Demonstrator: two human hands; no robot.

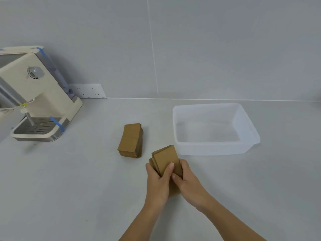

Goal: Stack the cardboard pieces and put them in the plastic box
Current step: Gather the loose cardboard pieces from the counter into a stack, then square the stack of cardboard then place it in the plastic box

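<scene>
Both hands share one grip low in the middle of the frame: the left hand (159,181) and the right hand (188,181) pinch a small, slightly fanned bundle of cardboard pieces (165,158) between thumbs and fingers, just above the bench (69,180). A second neat stack of cardboard (130,140) lies on the bench to the upper left of the hands. An open, empty plastic box (246,129) sits right of centre, and a cream coffee machine (36,94) stands at the left edge.
</scene>
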